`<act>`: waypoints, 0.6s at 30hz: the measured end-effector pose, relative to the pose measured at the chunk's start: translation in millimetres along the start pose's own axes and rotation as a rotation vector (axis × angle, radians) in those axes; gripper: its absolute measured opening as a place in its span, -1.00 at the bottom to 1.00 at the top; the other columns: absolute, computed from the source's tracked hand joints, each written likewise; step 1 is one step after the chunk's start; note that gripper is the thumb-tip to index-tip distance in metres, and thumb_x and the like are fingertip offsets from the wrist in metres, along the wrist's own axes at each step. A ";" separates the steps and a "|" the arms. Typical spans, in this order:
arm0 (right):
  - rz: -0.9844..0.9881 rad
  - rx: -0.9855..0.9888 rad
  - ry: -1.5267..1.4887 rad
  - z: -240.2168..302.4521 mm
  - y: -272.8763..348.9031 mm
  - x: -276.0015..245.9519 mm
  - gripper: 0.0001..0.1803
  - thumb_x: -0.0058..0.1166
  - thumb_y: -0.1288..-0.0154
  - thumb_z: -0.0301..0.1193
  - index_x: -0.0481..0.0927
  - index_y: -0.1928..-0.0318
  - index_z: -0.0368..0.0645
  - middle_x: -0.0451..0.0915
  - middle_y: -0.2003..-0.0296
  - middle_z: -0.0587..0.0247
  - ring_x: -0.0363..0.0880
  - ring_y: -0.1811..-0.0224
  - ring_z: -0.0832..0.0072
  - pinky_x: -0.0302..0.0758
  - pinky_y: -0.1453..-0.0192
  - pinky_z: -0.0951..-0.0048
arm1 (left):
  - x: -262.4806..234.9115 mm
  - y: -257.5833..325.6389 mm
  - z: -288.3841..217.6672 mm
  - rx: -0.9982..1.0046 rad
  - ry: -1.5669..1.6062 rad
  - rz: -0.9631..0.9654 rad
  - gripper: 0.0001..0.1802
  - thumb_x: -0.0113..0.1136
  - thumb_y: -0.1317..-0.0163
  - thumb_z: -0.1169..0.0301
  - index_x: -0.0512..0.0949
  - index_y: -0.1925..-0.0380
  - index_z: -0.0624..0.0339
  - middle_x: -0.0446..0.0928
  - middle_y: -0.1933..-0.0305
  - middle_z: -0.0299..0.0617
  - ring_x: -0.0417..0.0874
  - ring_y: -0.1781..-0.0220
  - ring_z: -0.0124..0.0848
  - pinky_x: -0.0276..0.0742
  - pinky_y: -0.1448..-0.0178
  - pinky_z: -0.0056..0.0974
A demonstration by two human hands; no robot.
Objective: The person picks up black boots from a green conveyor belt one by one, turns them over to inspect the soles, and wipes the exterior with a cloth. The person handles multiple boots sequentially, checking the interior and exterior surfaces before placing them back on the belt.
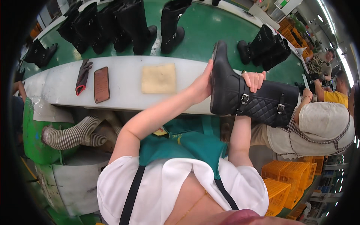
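Both hands, left hand [201, 87] and right hand [254, 80], grip a black boot [247, 97].

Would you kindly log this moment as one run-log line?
left hand: against black boot sole | right hand: gripping its ankle | boot: held sideways above white ledge

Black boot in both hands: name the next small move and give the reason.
Probably set the black boot down on the white ledge just below it: the left hand presses its sole and the right hand grips the shaft, holding it in mid-air.
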State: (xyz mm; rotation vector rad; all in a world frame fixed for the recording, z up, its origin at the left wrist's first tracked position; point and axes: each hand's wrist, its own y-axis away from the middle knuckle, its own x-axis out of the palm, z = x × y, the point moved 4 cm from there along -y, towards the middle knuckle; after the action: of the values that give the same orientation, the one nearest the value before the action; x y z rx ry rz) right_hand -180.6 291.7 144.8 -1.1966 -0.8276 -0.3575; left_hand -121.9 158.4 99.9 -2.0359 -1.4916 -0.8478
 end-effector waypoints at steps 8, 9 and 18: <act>0.137 0.129 0.247 -9.9 -6.0 -28.4 -0.40 -0.56 -0.51 -0.30 0.25 0.76 0.00 0.21 0.87 0.35 0.20 0.77 0.49 0.23 0.41 0.44 | -35.5 7.4 1.9 0.079 0.052 -0.104 -0.11 -0.45 -0.28 -0.35 0.14 -0.33 0.13 0.29 -0.28 -0.17 0.29 -0.32 -0.32 0.21 -0.36 -0.17; 0.145 0.140 0.268 -11.2 -6.7 -32.3 -0.40 -0.56 -0.51 -0.29 0.26 0.76 0.00 0.22 0.87 0.33 0.22 0.77 0.47 0.24 0.40 0.43 | -38.4 4.6 0.9 0.118 0.049 -0.134 -0.10 -0.45 -0.27 -0.36 0.15 -0.32 0.14 0.31 -0.27 -0.16 0.30 -0.31 -0.31 0.22 -0.35 -0.19; 0.102 0.134 0.356 -23.3 -13.8 -35.2 -0.37 -0.63 -0.50 -0.24 0.25 0.77 -0.01 0.22 0.87 0.30 0.20 0.79 0.44 0.27 0.42 0.39 | -62.4 5.2 1.1 0.066 -0.115 -0.285 -0.08 -0.60 -0.32 -0.31 0.08 -0.35 0.28 0.20 -0.35 0.02 0.19 -0.39 -0.26 0.05 -0.44 -0.23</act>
State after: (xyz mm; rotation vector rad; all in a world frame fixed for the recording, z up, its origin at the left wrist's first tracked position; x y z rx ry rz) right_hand -204.2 259.3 125.6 -1.0076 -0.4725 -0.4109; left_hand -130.3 116.4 54.2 -1.8794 -1.8797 -0.7864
